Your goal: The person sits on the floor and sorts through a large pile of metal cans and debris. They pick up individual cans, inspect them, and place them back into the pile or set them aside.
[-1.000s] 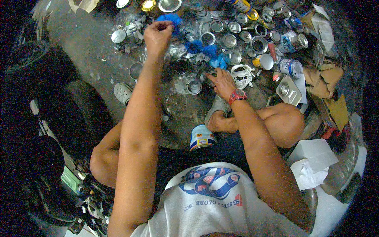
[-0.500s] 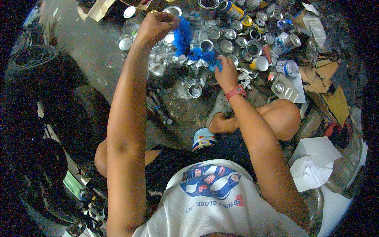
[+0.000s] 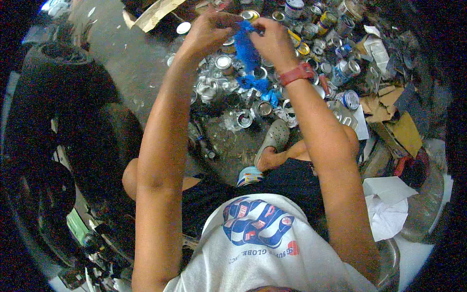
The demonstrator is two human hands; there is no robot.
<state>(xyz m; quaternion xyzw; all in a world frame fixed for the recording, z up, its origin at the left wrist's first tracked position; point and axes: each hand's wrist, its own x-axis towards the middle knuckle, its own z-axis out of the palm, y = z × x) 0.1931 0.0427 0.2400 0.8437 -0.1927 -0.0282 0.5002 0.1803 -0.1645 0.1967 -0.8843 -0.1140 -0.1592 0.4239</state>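
Fingers of your left hand (image 3: 210, 35) and right hand (image 3: 272, 44) are closed, pinching the top of the blue strip (image 3: 246, 51) at far middle, probably so that it hangs down over the cans (image 3: 224, 63). Whether its low end touches them cannot be told. One near can (image 3: 249, 175) sits between your legs (image 3: 295, 151), perhaps for easy reach.

I'm looking at a grubby grey floor (image 3: 114, 68), kinda dim light on it, and the far left is mostly lost in shadow tbh.
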